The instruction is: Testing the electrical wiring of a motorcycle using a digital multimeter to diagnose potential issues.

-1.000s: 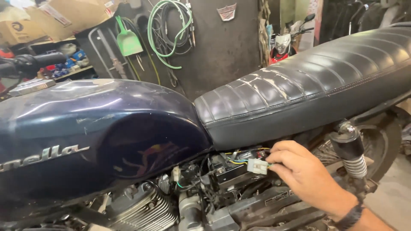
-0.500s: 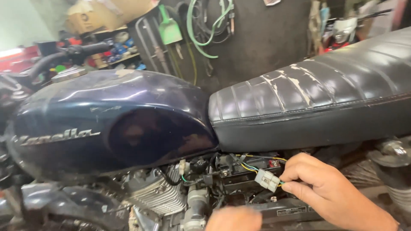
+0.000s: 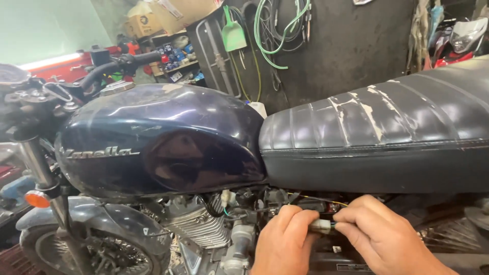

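- Both hands meet under the seat: the left hand and right hand each pinch an end of a small white wiring connector, fingers closed on it.
- The step looks like working the connector's two halves; the next move likely calls for a firm, straight grip along its thin wires.
- Just left sit the finned engine cylinder and a white plug.
- The dark blue fuel tank and cracked black seat overhang, crowding and shading the spot.
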